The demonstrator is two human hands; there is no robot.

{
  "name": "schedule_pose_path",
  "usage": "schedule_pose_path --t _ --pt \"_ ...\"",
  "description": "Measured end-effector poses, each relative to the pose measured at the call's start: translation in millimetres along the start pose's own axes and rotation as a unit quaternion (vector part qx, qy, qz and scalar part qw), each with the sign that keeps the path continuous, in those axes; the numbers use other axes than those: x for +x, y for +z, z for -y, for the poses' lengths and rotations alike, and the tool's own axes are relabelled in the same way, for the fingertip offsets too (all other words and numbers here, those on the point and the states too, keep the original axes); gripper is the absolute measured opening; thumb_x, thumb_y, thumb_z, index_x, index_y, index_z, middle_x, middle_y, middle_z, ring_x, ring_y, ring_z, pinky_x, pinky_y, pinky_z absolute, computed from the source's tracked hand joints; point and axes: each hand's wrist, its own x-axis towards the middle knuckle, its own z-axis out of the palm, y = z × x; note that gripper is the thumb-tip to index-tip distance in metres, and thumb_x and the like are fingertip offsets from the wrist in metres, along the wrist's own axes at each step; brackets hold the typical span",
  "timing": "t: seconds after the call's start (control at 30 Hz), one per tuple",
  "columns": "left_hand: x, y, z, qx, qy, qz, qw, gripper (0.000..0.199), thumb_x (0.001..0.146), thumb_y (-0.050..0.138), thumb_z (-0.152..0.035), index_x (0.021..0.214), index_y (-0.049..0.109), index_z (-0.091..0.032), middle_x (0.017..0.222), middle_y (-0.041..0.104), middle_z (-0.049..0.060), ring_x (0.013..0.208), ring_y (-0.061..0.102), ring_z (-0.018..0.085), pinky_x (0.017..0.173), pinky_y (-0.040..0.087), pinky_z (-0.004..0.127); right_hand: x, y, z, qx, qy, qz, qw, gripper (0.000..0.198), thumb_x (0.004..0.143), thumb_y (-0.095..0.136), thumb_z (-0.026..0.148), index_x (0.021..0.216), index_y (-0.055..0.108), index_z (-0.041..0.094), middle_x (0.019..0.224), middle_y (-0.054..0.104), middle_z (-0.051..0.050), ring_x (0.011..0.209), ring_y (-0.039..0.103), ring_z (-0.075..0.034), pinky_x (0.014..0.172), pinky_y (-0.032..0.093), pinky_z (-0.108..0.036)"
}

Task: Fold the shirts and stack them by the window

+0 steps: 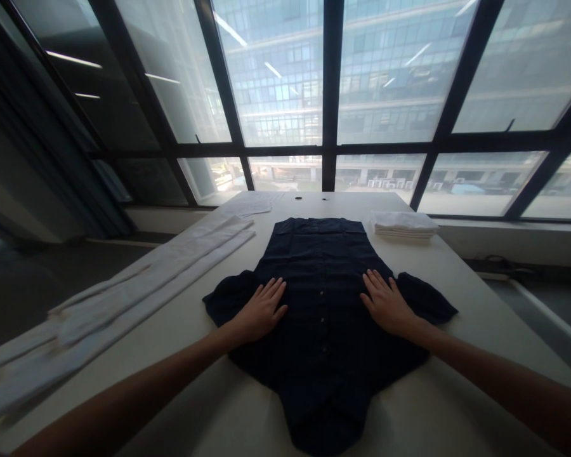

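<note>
We see a dark navy shirt (321,304) spread flat, buttons up, on the white table (209,393), with our left hand (261,311) and right hand (385,304) both lying open, palms down and fingers spread, on either side of its button line, grasping nothing. Left of the shirt lie long white cloths (124,292), and beyond its far right corner sits a folded white stack (403,224)

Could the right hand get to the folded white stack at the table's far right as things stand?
Probably yes. The right hand lies flat on the dark shirt, and only bare table shows between it and the folded white stack, though it may take a stretch.
</note>
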Motion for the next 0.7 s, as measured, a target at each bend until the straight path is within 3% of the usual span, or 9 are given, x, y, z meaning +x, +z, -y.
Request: schedule_pose_path --t 0.1,0.2,0.33,0.4,0.53,0.7 --pt "61 -10 -17 -0.024 0.026 -0.010 0.999 0.062 0.104 0.029 -0.044 0.161 0.025 -0.018 0.166 0.023 0.009 0.154 0.019 0.023 0.123 0.022 0.041 54 -5 35 0.029 -0.032 0.007 0.999 0.064 0.101 0.026 0.037 0.158 0.031 0.009 0.166 0.021 -0.014 0.154 0.014 -0.029 0.122 0.015 -0.056" --pt "125 -9 -31 -0.017 0.024 -0.028 0.999 0.059 0.103 0.031 -0.034 0.157 0.032 -0.011 0.165 0.025 0.015 0.154 0.019 0.028 0.122 0.022 0.047 111 -3 72 0.053 -0.049 0.009 0.997 0.063 0.098 0.028 0.026 0.158 0.029 0.006 0.165 0.022 -0.015 0.154 0.015 -0.028 0.122 0.016 -0.055" --pt "173 6 -31 -0.002 0.036 -0.015 0.999 0.064 0.098 0.037 -0.022 0.160 0.024 -0.016 0.165 0.025 0.015 0.153 0.020 0.028 0.121 0.024 0.050 160 10 95 0.063 -0.067 0.027 0.995 0.063 0.096 0.028 0.017 0.159 0.028 0.009 0.166 0.024 -0.013 0.154 0.018 -0.024 0.122 0.019 -0.047" --pt "180 15 -24 0.004 0.040 -0.019 0.999 0.063 0.099 0.034 -0.023 0.161 0.022 -0.018 0.166 0.024 0.012 0.153 0.021 0.027 0.121 0.023 0.050 170 18 90 0.061 -0.069 0.032 0.995 0.061 0.099 0.026 0.020 0.159 0.028 0.010 0.165 0.026 -0.013 0.153 0.021 -0.023 0.121 0.020 -0.046" --pt "179 23 -2 0.011 0.014 -0.024 1.000 0.059 0.105 0.024 -0.039 0.161 0.026 -0.022 0.166 0.024 0.008 0.154 0.020 0.028 0.121 0.020 0.053 175 28 60 0.055 -0.051 0.043 0.996 0.063 0.103 0.024 0.043 0.159 0.028 0.015 0.166 0.023 -0.011 0.154 0.016 -0.025 0.122 0.013 -0.051" --pt "172 13 48 0.020 -0.094 -0.011 0.995 0.065 0.104 0.020 -0.053 0.161 0.026 -0.021 0.168 0.018 0.006 0.155 0.015 0.028 0.122 0.017 0.052 176 26 3 0.028 0.036 0.056 0.997 0.069 0.102 0.021 0.053 0.161 0.024 0.016 0.168 0.016 -0.009 0.155 0.010 -0.024 0.122 0.009 -0.050"
